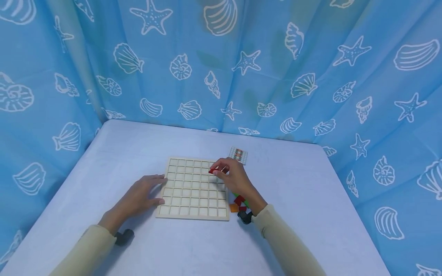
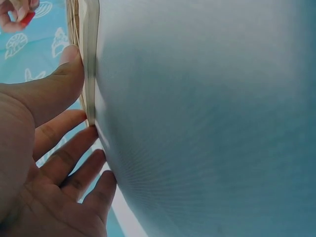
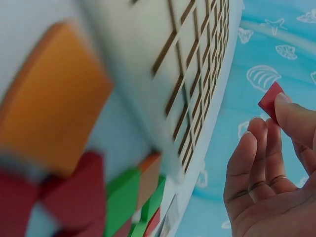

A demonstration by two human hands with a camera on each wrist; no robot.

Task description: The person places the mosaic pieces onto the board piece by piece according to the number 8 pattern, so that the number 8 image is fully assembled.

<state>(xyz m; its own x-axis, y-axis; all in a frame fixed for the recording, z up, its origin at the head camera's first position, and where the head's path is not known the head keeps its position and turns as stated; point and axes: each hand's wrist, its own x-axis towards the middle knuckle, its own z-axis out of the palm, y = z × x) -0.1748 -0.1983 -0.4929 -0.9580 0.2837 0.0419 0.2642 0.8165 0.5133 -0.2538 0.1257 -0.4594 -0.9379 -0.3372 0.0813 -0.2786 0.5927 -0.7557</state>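
A square wooden grid board point(image 1: 193, 219) lies on the table, its cells pale and unfilled. My left hand point(image 1: 141, 195) rests at the board's left edge, thumb and fingertips against the rim with the fingers spread and fairly straight, as the left wrist view shows. Over the upper right part of the board, my right hand point(image 1: 235, 176) pinches a small red tile point(image 3: 272, 101) between thumb and fingertips. Beneath the right forearm, beside the board's right edge, lie loose tiles: an orange tile point(image 3: 61, 94), several red ones and green tiles point(image 3: 123, 195).
A small card point(image 1: 243, 158) printed with a coloured grid pattern lies behind the right hand, partly hidden by it. White cloth covers the table point(image 1: 138, 142). A blue curtain point(image 1: 207, 57) with white shell and starfish drawings surrounds the back and sides.
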